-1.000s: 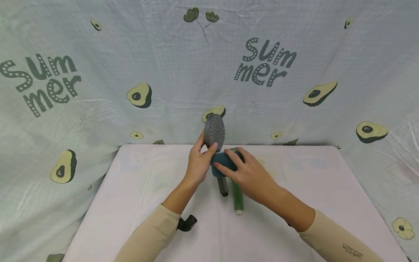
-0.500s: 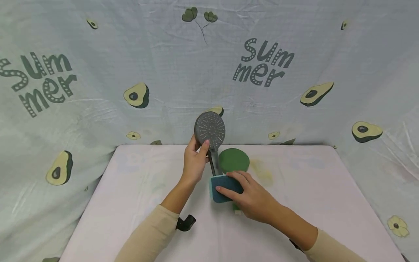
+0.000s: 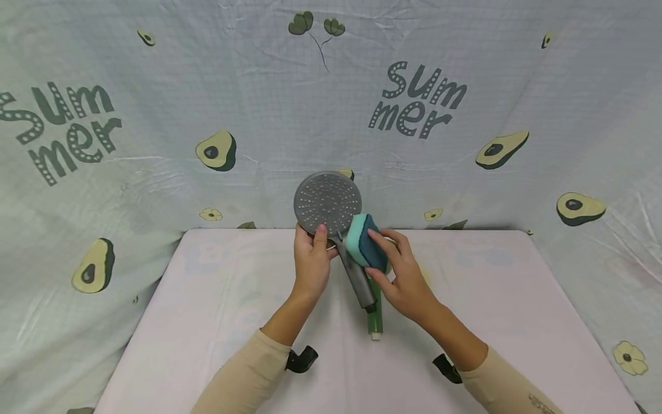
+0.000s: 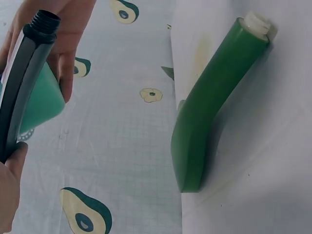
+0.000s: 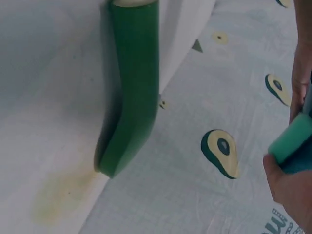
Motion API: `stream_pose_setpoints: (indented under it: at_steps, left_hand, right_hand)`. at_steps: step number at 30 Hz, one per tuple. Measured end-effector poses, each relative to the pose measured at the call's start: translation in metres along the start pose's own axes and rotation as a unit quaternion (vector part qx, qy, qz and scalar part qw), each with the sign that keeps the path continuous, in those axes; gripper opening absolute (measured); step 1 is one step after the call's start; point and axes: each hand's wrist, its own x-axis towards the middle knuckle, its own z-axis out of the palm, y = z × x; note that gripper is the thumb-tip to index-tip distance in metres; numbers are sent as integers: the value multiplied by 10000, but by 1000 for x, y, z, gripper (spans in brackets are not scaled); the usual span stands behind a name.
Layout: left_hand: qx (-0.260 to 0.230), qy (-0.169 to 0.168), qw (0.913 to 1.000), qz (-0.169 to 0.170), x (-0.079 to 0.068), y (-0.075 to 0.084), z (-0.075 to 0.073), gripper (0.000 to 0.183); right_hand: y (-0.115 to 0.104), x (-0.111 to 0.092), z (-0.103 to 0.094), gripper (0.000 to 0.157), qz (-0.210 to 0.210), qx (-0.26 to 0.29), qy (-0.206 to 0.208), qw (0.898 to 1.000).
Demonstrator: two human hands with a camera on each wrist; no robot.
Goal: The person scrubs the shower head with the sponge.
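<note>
A grey shower head [image 3: 328, 202] is held up over the table, its nozzle face turned toward the head camera. My left hand [image 3: 312, 264] grips it where the round head meets the handle, thumb at the lower rim. A two-tone sponge [image 3: 367, 244], light mint on one side and dark teal on the other, is pinched between the thumb and fingers of my right hand [image 3: 408, 282]. The mint side faces the upper handle and looks to touch it. Beneath them a green shower head [image 4: 204, 102] lies on the table, its round part hidden in the head view.
The pale pink table [image 3: 248, 322] ends at a hanging cloth [image 3: 269, 115] printed with avocados and lettering. Black wrist mounts [image 3: 303, 360] sit by both sleeves. A yellowish stain [image 5: 63, 195] marks the tabletop near the green shower head.
The grey shower head has turned from nearly edge-on to face the camera. The sponge went down along the handle, then came back up and turned its mint side toward the shower head.
</note>
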Motion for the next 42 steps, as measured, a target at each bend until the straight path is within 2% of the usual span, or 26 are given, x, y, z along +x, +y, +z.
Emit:
stream_pose_setpoints:
  at_steps: [3, 6, 10, 12, 14, 16, 18, 19, 23, 25, 26, 28, 30, 31, 35, 36, 38, 40, 42]
  left_hand:
    - [-171, 0, 9998, 126, 1, 0, -1, 32]
    - [-294, -68, 9992, 275, 3, 1, -4, 32]
    - [-393, -56, 9981, 468, 8, 5, -8, 33]
    - [-373, 34, 9981, 492, 11, 6, -8, 33]
    - [-296, 120, 9984, 476, 12, 7, -8, 33]
    - [-205, 217, 9986, 435, 12, 6, -7, 32]
    - [-70, 302, 9987, 397, 12, 6, -7, 32]
    - [-4, 351, 9986, 398, 12, 6, -7, 32]
    - [254, 410, 9978, 452, 12, 5, -8, 32]
    - [304, 384, 9977, 472, 11, 5, -8, 32]
    - [305, 364, 9977, 478, 12, 5, -8, 32]
    - [241, 348, 9980, 473, 12, 5, -9, 33]
    - [121, 321, 9983, 463, 13, 5, -11, 33]
    - [63, 316, 9984, 454, 13, 5, -12, 33]
    - [-166, 299, 9985, 431, 15, 7, -16, 32]
    - [-190, 305, 9985, 415, 14, 7, -17, 31]
    - [-228, 264, 9987, 381, 14, 8, -18, 30]
    - [-196, 210, 9990, 339, 12, 7, -18, 30]
    - [-135, 185, 9992, 321, 11, 7, -18, 30]
  right_hand:
    - [-1, -4, -7, 73, 253, 482, -606, 9967]
    - [2, -17, -12, 71, 403, 972, -1184, 9874]
    - [8, -41, -14, 72, 76, 1178, -1341, 9839]
    - [10, -51, -14, 64, -279, 856, -1235, 9883]
    - [9, -56, -13, 55, -665, 187, -1060, 9920]
    - [7, -55, -13, 49, -1030, -600, -908, 9887]
    - [2, -51, -11, 45, -1431, -1297, -773, 9781]
    - [-2, -48, -9, 49, -1625, -1656, -759, 9697]
    - [-15, -43, 4, 75, -2486, -2777, -714, 9252]
    - [-20, -44, 12, 73, -2837, -3239, -703, 8998]
    - [-21, -45, 16, 71, -2961, -3374, -689, 8909]
    - [-23, -47, 20, 68, -3078, -3521, -685, 8812]
    - [-22, -47, 19, 70, -3016, -3477, -681, 8852]
    - [-20, -47, 17, 74, -2916, -3378, -690, 8923]
    - [-8, -47, 3, 83, -2292, -2622, -692, 9348]
    - [-4, -47, -1, 80, -2138, -2394, -712, 9444]
    - [6, -49, -6, 58, -1921, -2005, -736, 9579]
    - [14, -51, -10, 38, -1823, -1736, -789, 9646]
    - [18, -52, -10, 38, -1867, -1643, -809, 9652]
